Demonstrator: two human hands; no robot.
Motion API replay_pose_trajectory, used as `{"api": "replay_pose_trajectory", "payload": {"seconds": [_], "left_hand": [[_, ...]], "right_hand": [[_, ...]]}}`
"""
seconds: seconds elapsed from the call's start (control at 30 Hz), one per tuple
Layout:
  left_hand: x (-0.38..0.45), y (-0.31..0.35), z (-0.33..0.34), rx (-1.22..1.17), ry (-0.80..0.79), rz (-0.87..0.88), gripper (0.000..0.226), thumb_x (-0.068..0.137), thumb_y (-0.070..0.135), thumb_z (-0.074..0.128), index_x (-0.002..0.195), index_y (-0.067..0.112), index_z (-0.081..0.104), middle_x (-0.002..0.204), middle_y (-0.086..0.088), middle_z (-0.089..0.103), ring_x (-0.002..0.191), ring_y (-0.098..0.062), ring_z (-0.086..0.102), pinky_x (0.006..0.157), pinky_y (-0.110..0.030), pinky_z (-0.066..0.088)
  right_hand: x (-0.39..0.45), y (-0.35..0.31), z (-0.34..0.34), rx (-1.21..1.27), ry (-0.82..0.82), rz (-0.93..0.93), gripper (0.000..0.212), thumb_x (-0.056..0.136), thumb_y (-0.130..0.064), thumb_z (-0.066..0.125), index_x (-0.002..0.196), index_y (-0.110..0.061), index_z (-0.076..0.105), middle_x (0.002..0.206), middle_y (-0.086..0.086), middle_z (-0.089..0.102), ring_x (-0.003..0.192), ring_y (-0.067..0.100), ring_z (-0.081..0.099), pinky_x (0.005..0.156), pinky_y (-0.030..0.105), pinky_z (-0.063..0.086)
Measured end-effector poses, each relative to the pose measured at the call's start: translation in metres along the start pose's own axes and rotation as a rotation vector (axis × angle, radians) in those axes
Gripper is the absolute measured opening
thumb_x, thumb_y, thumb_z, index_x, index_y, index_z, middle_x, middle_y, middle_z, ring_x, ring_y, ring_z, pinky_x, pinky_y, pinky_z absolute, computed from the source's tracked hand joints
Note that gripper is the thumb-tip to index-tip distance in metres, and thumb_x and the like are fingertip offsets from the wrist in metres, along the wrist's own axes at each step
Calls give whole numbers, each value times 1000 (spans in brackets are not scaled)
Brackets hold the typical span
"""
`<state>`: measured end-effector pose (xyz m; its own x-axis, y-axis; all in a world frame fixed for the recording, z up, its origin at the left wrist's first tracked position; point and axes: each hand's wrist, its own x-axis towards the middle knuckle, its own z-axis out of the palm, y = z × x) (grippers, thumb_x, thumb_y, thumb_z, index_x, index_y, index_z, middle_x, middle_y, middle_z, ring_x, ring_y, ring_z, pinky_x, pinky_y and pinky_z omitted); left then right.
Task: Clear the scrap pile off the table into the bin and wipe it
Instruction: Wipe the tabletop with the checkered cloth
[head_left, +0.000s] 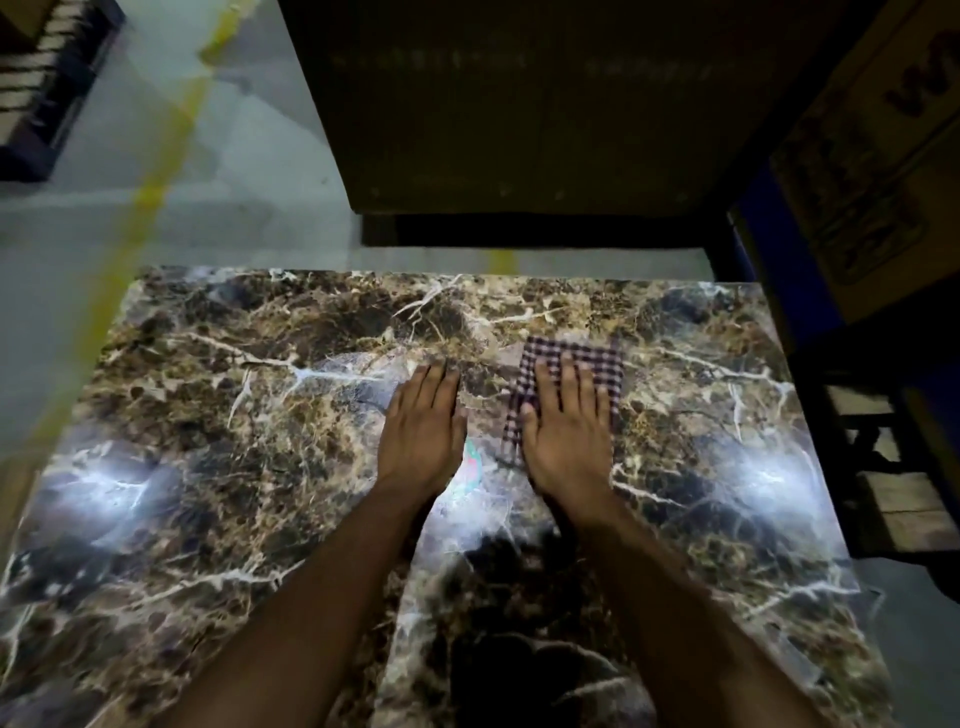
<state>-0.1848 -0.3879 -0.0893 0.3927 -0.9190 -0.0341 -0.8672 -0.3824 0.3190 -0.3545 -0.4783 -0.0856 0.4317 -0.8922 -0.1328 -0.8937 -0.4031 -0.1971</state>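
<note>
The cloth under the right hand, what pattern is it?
The cloth is checked, dark and white, seen in the head view.

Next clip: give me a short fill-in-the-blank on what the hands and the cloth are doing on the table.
1. The right hand presses flat on a ____ cloth.
2. The left hand rests directly on the ____, touching no cloth.
3. The fingers of both hands are ____, not curled.

Missing words: checked; table; straight
</note>
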Motion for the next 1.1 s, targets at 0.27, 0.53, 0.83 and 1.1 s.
{"api": "replay_pose_trajectory", "payload": {"seconds": [0.27, 0.53, 0.83, 1.1], "left_hand": [[38, 3, 0, -18, 26, -21, 57, 102, 20, 41, 157, 19, 28, 166, -2, 24, 154, -21, 17, 125, -39, 11], [77, 22, 5, 24, 7, 28, 54, 106, 33, 33, 157, 19, 27, 166, -3, 24, 152, -23, 19, 125, -43, 13], [89, 60, 22, 33, -9, 34, 55, 107, 36, 30, 159, 21, 22, 168, -2, 19, 154, -22, 14, 126, -44, 11], [47, 73, 31, 69, 26, 68, 54, 106, 34, 34, 157, 19, 30, 165, -2, 29, 151, -24, 23, 124, -43, 16]], "right_hand": [[83, -37, -3, -1, -61, -199, 63, 104, -51, 16, 163, -31, 4, 171, 4, 1, 158, 24, -2, 127, 47, 1], [84, -5, -13, -18, -35, -69, 66, 101, -52, 13, 163, -29, 3, 171, 7, 1, 158, 27, -2, 127, 49, 1], [131, 68, -27, -22, 2, 52, 66, 102, -55, 14, 163, -31, 5, 172, 6, 4, 158, 27, 1, 127, 49, 4], [84, 49, -15, -11, -5, -109, 64, 102, -53, 19, 162, -32, 14, 171, 3, 10, 158, 24, 5, 127, 46, 4]]}}
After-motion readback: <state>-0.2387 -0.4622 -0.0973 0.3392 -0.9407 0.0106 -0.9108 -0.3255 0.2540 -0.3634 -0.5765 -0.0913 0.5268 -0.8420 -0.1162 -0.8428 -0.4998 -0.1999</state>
